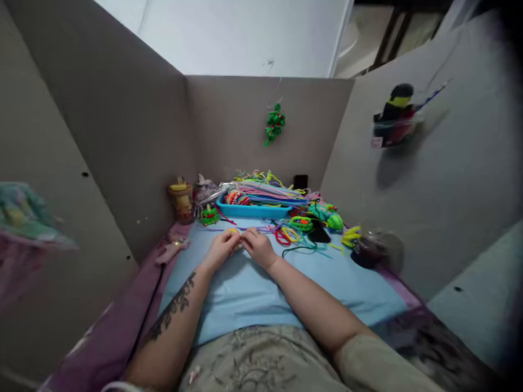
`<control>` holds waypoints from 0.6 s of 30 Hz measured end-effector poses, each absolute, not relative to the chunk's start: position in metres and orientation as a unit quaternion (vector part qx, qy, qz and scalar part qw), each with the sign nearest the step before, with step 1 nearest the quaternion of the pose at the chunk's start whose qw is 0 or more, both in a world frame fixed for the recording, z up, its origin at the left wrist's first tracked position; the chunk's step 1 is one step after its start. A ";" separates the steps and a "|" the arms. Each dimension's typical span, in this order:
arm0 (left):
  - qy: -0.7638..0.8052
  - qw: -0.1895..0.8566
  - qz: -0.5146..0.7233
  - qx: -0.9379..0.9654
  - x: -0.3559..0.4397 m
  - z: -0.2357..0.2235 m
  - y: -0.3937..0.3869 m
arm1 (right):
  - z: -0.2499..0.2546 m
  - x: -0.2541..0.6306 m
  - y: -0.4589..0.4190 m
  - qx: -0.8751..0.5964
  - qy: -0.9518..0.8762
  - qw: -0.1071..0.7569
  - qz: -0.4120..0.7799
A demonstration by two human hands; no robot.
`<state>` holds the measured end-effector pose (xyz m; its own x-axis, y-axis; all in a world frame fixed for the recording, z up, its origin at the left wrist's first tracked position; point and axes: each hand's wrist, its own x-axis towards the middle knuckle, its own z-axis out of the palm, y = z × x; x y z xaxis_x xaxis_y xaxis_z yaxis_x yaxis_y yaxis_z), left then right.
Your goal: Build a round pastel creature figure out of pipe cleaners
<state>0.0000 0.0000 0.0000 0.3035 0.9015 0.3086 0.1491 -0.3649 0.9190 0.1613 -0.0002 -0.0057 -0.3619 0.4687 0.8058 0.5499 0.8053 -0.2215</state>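
Observation:
My left hand (221, 249) and my right hand (257, 246) meet fingertip to fingertip on a light blue cloth (286, 288). Both are curled around a small yellowish pipe-cleaner piece (237, 239) held between them; most of it is hidden by the fingers. Beyond the hands stands a blue tray (253, 210) piled with coloured pipe cleaners (267, 189). Loose loops in red, yellow and green (291, 233) lie just right of my right hand.
Grey cardboard walls enclose the desk on three sides. A green pipe-cleaner ornament (274, 123) hangs on the back wall. A yellow-lidded cup (181, 200) stands at the back left, a dark round object (370, 250) at the right, a black phone (300, 181) behind the tray.

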 end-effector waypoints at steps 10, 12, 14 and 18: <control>0.379 0.353 0.482 0.707 0.004 0.003 0.000 | -0.003 0.162 -0.002 -0.316 -0.784 0.534 0.017; 0.382 0.318 0.493 0.714 0.004 0.002 0.000 | -0.001 0.162 -0.004 -0.318 -0.777 0.542 0.035; 0.386 0.282 0.502 0.721 0.003 0.002 0.000 | 0.000 0.161 -0.006 -0.318 -0.774 0.545 0.053; 0.386 0.224 0.512 0.734 0.001 0.002 0.000 | 0.000 0.160 -0.007 -0.320 -0.770 0.545 0.086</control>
<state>0.0012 0.0000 0.0019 0.1779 0.7961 0.5784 0.3368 -0.6015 0.7244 0.1599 -0.0073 -0.0001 -0.2011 0.5861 0.7849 0.3982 0.7810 -0.4812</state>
